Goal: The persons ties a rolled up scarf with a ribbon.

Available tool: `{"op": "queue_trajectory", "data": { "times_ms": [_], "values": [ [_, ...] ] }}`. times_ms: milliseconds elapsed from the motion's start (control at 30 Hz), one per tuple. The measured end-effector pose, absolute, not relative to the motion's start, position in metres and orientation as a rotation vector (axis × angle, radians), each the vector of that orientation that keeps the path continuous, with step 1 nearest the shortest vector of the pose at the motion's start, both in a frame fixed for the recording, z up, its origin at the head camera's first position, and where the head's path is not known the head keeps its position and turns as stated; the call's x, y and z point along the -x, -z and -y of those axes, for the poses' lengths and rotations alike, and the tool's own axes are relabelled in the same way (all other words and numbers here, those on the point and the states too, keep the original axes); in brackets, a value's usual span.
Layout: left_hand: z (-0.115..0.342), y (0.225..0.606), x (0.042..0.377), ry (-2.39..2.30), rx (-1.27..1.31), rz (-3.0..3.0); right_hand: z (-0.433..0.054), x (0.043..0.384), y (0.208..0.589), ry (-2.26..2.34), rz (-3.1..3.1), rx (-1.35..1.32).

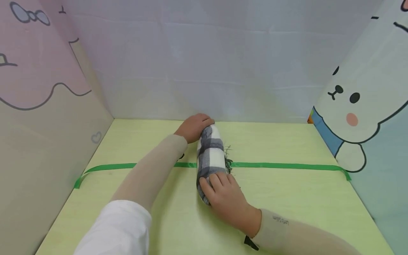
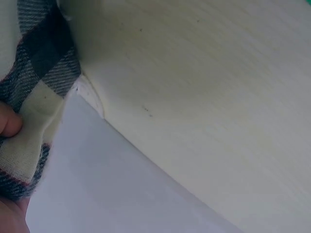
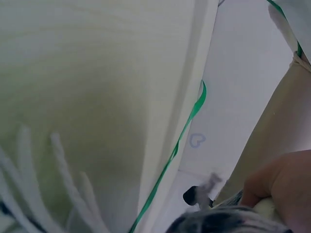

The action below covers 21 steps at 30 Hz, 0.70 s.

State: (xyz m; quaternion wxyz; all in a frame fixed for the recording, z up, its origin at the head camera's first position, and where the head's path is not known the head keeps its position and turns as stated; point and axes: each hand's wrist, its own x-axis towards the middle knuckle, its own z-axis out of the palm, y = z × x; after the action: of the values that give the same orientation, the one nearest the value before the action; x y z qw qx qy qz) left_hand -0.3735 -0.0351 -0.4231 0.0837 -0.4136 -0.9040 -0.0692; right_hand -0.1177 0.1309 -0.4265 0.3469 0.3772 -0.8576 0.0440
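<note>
A black, grey and white plaid scarf (image 1: 210, 156), bundled into a long roll, lies lengthwise across the green tape with dark fringe showing along its right side. My left hand (image 1: 195, 127) grips the far end; in the left wrist view a finger (image 2: 8, 121) presses on the plaid cloth (image 2: 36, 97). At the near end my right hand (image 1: 227, 198) holds the roll, thumb on its left and fingers bent over the top. Pale fringe strands (image 3: 68, 179) show in the right wrist view, where the left hand (image 3: 286, 182) appears beyond the cloth. The scarf's underside is hidden.
A strip of green tape (image 1: 280, 165) crosses the pale yellow table (image 1: 287, 202). A white wall sheet (image 1: 204, 71) rises directly behind the far edge, close to the left hand. Printed cartoon panels (image 1: 350, 117) stand at both sides.
</note>
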Motion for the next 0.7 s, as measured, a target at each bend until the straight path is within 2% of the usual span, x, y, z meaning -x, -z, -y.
{"op": "queue_trajectory", "data": {
  "times_ms": [267,700],
  "values": [
    [0.027,0.431,0.370,0.129,1.318,2.640,-0.123,0.111,0.438,-0.067,2.301,-0.930],
    [0.020,0.447,0.368,-0.033,1.314,2.686,-0.118,0.103,0.449,0.059,2.483,-0.840]
  ]
}}
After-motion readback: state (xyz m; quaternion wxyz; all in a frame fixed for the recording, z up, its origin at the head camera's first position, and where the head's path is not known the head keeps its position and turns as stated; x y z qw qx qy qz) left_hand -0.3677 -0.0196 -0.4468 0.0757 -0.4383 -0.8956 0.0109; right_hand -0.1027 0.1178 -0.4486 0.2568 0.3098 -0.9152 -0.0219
